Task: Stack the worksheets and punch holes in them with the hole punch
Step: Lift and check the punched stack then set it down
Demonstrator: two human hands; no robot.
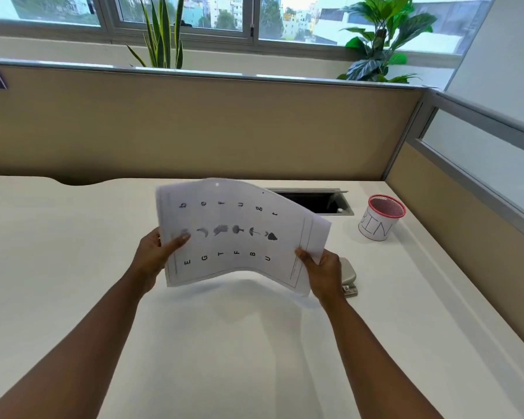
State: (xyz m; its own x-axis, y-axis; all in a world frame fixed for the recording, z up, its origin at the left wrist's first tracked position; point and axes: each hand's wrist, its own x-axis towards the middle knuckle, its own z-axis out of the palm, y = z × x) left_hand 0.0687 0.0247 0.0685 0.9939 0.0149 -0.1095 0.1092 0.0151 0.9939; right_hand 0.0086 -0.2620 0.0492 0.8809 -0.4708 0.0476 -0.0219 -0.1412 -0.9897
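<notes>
Worksheets: thin stack of white printed paper sheets, held in the air above the middle of the bench, clear of its surface; the sheets bow upward at the far edge and sag between the two hands; the top sheet shows rows of letters and small grey pictures, turned sideways to the camera; a second sheet's edge peeks out at the right end.
Left hand: left hand grips the left end of the worksheets, thumb lying on the printed face, the other fingers curled behind the paper.
Right hand: right hand grips the near right corner of the worksheets, thumb on top, fingers wrapped beneath.
Hole punch: silver-grey metal hole punch sits on the bench just right of the right hand, partly hidden behind it, lying below the right end of the sheets; nothing touches it as far as can be seen.
Bench: white, smooth-topped bench with a shadow of the paper under the stack; a rectangular cable opening with a metal frame lies at the far side, partly covered from view by the sheets.
Pot: round mesh pot with a pink rim and a white paper wrap lettered "BIN" stands far right on the bench, well apart from the hands.
Surround: beige partition panels close the far and right sides; two green leafy plants rise behind, before a window.
</notes>
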